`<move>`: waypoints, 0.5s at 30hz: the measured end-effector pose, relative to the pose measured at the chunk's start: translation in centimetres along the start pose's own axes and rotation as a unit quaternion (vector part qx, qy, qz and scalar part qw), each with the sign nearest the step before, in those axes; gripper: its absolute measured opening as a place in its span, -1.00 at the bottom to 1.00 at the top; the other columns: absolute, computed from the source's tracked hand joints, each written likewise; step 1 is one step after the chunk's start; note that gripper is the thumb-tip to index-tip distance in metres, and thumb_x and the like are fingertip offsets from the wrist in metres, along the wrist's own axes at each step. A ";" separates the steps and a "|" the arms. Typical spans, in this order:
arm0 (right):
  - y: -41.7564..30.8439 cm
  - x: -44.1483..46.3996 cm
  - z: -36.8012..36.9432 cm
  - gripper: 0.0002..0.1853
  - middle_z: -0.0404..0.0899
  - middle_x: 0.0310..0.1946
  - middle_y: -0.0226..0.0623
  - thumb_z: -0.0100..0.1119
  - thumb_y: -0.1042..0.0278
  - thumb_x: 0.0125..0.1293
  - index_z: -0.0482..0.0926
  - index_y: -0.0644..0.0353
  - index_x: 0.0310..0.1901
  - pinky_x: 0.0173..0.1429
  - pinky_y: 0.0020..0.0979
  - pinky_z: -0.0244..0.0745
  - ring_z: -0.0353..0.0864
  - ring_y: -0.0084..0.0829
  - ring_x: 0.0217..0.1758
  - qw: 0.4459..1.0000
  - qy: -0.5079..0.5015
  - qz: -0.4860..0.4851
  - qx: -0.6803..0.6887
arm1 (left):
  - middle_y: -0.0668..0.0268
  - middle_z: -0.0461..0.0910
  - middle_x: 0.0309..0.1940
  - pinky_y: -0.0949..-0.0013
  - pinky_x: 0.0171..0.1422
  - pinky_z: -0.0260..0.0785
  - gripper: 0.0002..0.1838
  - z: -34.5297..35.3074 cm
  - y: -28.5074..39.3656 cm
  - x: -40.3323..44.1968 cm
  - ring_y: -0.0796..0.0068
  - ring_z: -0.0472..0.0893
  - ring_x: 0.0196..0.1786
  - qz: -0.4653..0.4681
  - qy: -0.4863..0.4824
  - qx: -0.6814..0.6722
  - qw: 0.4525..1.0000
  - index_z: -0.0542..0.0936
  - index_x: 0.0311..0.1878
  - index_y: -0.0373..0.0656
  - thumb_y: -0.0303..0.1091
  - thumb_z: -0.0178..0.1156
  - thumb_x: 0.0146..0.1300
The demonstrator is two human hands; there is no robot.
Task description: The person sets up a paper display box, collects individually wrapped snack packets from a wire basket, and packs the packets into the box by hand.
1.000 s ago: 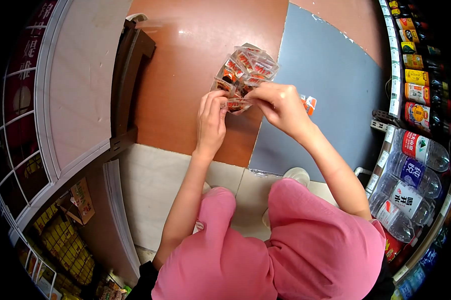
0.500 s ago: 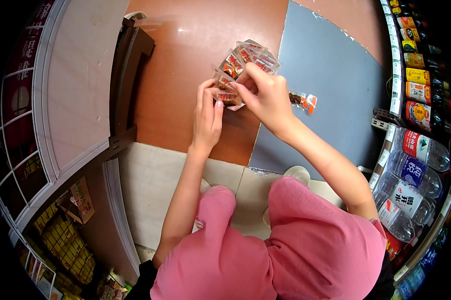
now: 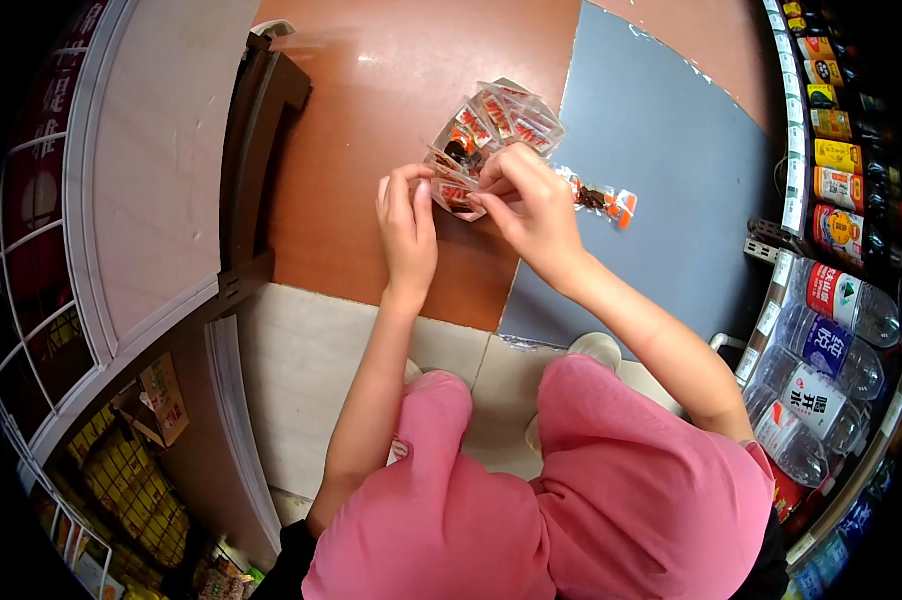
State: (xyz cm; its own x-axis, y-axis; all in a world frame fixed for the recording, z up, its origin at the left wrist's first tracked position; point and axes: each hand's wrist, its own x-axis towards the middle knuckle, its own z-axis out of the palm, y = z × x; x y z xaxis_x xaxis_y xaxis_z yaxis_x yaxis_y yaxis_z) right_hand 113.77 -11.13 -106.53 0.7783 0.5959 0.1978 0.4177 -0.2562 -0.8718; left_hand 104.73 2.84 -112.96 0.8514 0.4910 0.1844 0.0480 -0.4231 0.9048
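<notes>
An open box on the floor holds several small clear packets with red and orange print, standing on edge. At the box's near end, my left hand has its thumb and index finger closed on the left edge of a packet. My right hand pinches the same packet's right side between thumb and fingers. The fingers partly cover the packet and the box's near side. To the right of my right hand, a loose snack packet with dark contents and an orange end lies on the grey floor panel.
The floor has a brown panel, a grey panel and pale tiles. Shelves with sauce bottles and large water bottles line the right. A brown cabinet frame and a wire rack stand left.
My right hand has moved slightly down, nearer the box's close end. The left hand has shifted a little left, and the packets further back show more openly, with a gap among them.
</notes>
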 end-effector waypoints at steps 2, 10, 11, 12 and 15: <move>0.1 0.0 0.0 -0.76 0.51 -0.34 -0.19 0.33 0.68 0.09 0.47 0.31 -0.25 -0.30 -0.36 0.62 0.70 -0.27 -0.31 1.000 0.007 -0.007 -0.012 | 0.12 0.54 -0.06 0.17 0.10 0.31 -0.82 0.1 0.2 0.8 0.18 0.47 -0.06 -0.045 0.018 -0.072 0.996 0.46 -0.03 -0.25 -0.52 0.14 0.32; 0.4 -0.8 -0.2 -0.78 0.59 -0.38 -0.19 0.34 0.68 0.10 0.51 0.29 -0.23 -0.30 -0.41 0.60 0.67 -0.36 -0.37 0.997 0.052 0.053 -0.002 | 0.31 0.54 -0.33 0.41 -0.06 0.33 -0.94 -1.9 -0.8 4.1 0.41 0.47 -0.14 0.021 -0.112 -0.013 0.993 0.59 -0.22 -0.28 -0.55 0.22 0.24; 0.3 -0.9 -0.4 -0.78 0.60 -0.38 -0.19 0.34 0.68 0.10 0.53 0.29 -0.24 -0.30 -0.41 0.60 0.67 -0.36 -0.38 0.997 0.053 0.049 -0.011 | 0.31 0.53 -0.32 0.43 -0.04 0.37 -0.96 -2.1 -1.0 4.4 0.45 0.49 -0.14 0.030 -0.115 -0.015 0.993 0.57 -0.23 -0.31 -0.56 0.19 0.27; 0.3 -1.0 -0.6 -0.79 0.60 -0.38 -0.19 0.33 0.67 0.10 0.54 0.29 -0.24 -0.30 -0.41 0.60 0.68 -0.36 -0.38 0.997 0.053 0.044 -0.021 | 0.31 0.52 -0.31 0.44 -0.02 0.38 -0.96 -2.3 -1.0 4.7 0.48 0.50 -0.13 0.004 -0.118 -0.063 0.991 0.57 -0.24 -0.32 -0.57 0.18 0.28; 0.6 -1.2 -0.9 -0.82 0.62 -0.37 -0.20 0.32 0.67 0.11 0.59 0.29 -0.24 -0.30 -0.42 0.59 0.68 -0.36 -0.38 0.997 0.060 0.028 -0.028 | 0.32 0.50 -0.28 0.49 0.08 0.41 -0.96 -2.8 -1.5 5.9 0.57 0.52 -0.13 -0.040 -0.139 -0.168 0.975 0.53 -0.25 -0.37 -0.59 0.13 0.32</move>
State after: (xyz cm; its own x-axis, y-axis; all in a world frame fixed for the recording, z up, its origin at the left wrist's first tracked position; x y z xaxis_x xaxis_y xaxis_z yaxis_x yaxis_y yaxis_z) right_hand 113.53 -12.65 -106.86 0.8500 0.4854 0.2047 0.3952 -0.3305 -0.8571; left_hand 108.19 8.47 -112.19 0.9628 0.2674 0.0392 -0.0140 -0.0957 0.9953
